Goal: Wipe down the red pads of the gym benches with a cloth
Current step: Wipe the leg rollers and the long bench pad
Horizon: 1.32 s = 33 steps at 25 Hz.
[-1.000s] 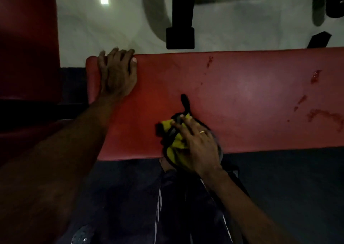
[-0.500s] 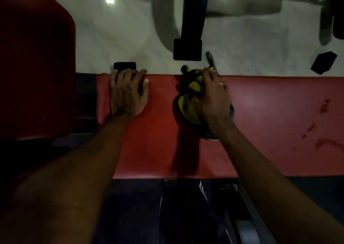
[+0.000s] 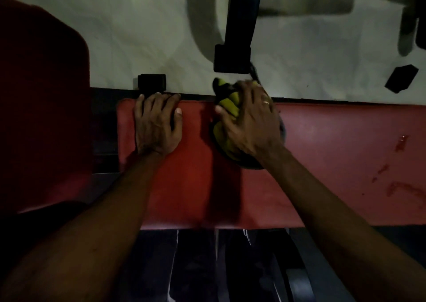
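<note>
A long red bench pad [image 3: 322, 159] runs across the view, with darker smears towards its right end. My right hand [image 3: 249, 122] grips a bunched yellow and black cloth [image 3: 224, 108] at the pad's far edge, with part of the cloth hanging over that edge. My left hand [image 3: 156, 122] lies flat on the pad near its left end, fingers straight and reaching the far edge.
A second red pad [image 3: 41, 108] stands at the left, close to the bench end. A black frame post [image 3: 239, 25] with a foot rises from the pale floor [image 3: 322, 59] just beyond the cloth. A small black block [image 3: 151, 81] sits behind my left hand. My dark trousers [image 3: 207, 267] are below the pad.
My right hand has slid the cloth from the pad's near edge up to its far edge. My left hand has stayed flat on the pad. The view has shifted down.
</note>
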{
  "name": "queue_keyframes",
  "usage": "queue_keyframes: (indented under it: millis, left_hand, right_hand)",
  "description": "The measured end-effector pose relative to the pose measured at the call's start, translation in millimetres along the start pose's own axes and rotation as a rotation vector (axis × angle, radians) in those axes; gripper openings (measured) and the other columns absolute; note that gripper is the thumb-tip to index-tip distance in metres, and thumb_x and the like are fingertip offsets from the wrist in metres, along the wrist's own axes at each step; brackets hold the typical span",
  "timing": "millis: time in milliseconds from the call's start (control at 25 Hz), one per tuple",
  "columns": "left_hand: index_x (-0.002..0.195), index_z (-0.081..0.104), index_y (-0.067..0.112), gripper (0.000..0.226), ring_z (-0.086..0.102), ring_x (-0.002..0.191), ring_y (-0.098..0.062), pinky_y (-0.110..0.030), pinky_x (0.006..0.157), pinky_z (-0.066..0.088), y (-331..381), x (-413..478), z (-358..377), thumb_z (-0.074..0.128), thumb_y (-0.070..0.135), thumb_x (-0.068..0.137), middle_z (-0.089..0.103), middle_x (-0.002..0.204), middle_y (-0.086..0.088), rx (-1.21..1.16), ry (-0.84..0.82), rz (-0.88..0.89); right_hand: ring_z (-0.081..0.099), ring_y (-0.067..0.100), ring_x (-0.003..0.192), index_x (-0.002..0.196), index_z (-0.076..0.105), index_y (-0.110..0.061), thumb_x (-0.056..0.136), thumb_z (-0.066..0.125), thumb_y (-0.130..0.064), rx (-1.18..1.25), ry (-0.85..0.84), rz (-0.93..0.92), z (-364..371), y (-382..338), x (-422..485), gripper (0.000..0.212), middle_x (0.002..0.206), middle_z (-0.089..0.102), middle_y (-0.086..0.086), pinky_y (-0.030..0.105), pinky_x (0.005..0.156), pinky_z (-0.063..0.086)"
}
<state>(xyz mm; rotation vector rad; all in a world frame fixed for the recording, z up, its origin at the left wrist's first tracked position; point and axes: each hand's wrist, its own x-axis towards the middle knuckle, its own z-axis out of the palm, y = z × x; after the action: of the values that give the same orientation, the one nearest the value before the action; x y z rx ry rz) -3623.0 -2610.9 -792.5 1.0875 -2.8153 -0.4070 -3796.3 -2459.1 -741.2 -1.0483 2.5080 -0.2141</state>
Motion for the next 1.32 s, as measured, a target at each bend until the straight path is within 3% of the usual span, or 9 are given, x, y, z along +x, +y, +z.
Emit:
queue_keyframes:
  millis: [80,200,320,480,600,720,960,1160,1320]
  left_hand:
    - [0.131,0.061,0.017,0.041,0.051,0.127,-0.027,-0.048,0.119,0.022,0,-1,0,0.044,0.031,0.097,0.063,0.126,-0.007,-0.005,0.005,-0.021]
    - [0.131,0.060,0.011,0.041,0.051,0.127,-0.027,-0.047,0.120,0.022,3,-4,1,0.046,0.028,0.095,0.062,0.129,-0.009,-0.028,0.040,-0.045]
    - [0.132,0.058,0.010,0.042,0.051,0.129,-0.026,-0.046,0.120,0.022,3,-4,1,0.047,0.025,0.094,0.061,0.130,-0.010,-0.038,0.039,-0.043]
    - [0.125,0.063,0.012,0.037,0.051,0.128,-0.028,-0.048,0.119,0.024,2,-3,1,0.048,0.024,0.093,0.063,0.125,-0.009,-0.033,0.035,-0.028]
    - [0.124,0.064,0.012,0.036,0.052,0.127,-0.028,-0.048,0.118,0.025,2,-4,1,0.049,0.025,0.094,0.064,0.123,-0.010,-0.045,0.045,-0.042]
    - [0.124,0.064,0.013,0.036,0.052,0.126,-0.028,-0.047,0.118,0.025,3,-3,1,0.049,0.026,0.095,0.064,0.123,-0.011,-0.033,0.047,-0.039]
    - [0.125,0.063,0.015,0.037,0.054,0.121,-0.029,-0.046,0.118,0.025,4,-4,1,0.044,0.031,0.098,0.064,0.123,-0.010,-0.021,0.041,-0.038]
    - [0.126,0.062,0.016,0.038,0.055,0.116,-0.032,-0.043,0.116,0.025,6,-2,2,0.042,0.033,0.100,0.064,0.121,-0.012,0.021,0.031,-0.035]
    - [0.125,0.062,0.012,0.037,0.055,0.111,-0.036,-0.048,0.112,0.032,6,-4,-3,0.041,0.031,0.101,0.064,0.119,-0.017,0.064,0.027,-0.008]
  right_hand:
    - [0.031,0.031,0.147,0.156,0.030,-0.023,0.091,0.045,-0.056,0.022,-0.002,0.049,-2,21,-27,0.074,0.161,0.032,0.009,0.049,0.117,0.032]
    - [0.045,0.034,0.135,0.146,0.044,-0.020,0.084,0.053,-0.036,0.026,0.034,0.132,4,3,-19,0.065,0.151,0.044,0.011,0.047,0.104,0.045]
    - [0.054,0.033,0.118,0.126,0.057,-0.017,0.080,0.057,-0.027,0.036,0.005,-0.018,8,-40,7,0.047,0.133,0.056,0.008,0.044,0.095,0.044]
    - [0.057,0.032,0.113,0.129,0.058,-0.020,0.081,0.063,-0.025,0.016,-0.096,-0.178,-6,-12,13,0.048,0.132,0.058,0.006,0.041,0.088,0.047]
    - [0.060,0.037,0.109,0.129,0.059,-0.015,0.079,0.064,-0.020,0.088,0.102,0.093,-16,39,-1,0.050,0.130,0.062,0.011,0.043,0.085,0.051]
    - [0.060,0.038,0.111,0.131,0.056,-0.015,0.084,0.060,-0.027,0.120,0.202,0.393,-4,36,-9,0.049,0.135,0.057,0.011,0.046,0.084,0.051]
    - [0.039,0.031,0.143,0.144,0.049,-0.024,0.079,0.057,-0.034,0.076,0.038,0.124,9,32,-73,0.067,0.154,0.044,0.002,0.050,0.104,0.047]
    - [0.026,0.035,0.150,0.155,0.034,-0.018,0.088,0.049,-0.065,0.110,0.136,0.556,28,26,-147,0.083,0.163,0.029,0.009,0.058,0.114,0.034]
    - [0.019,0.035,0.152,0.159,0.026,-0.021,0.083,0.057,-0.071,0.015,0.027,0.168,67,-29,-195,0.096,0.166,0.022,0.007,0.061,0.117,0.028]
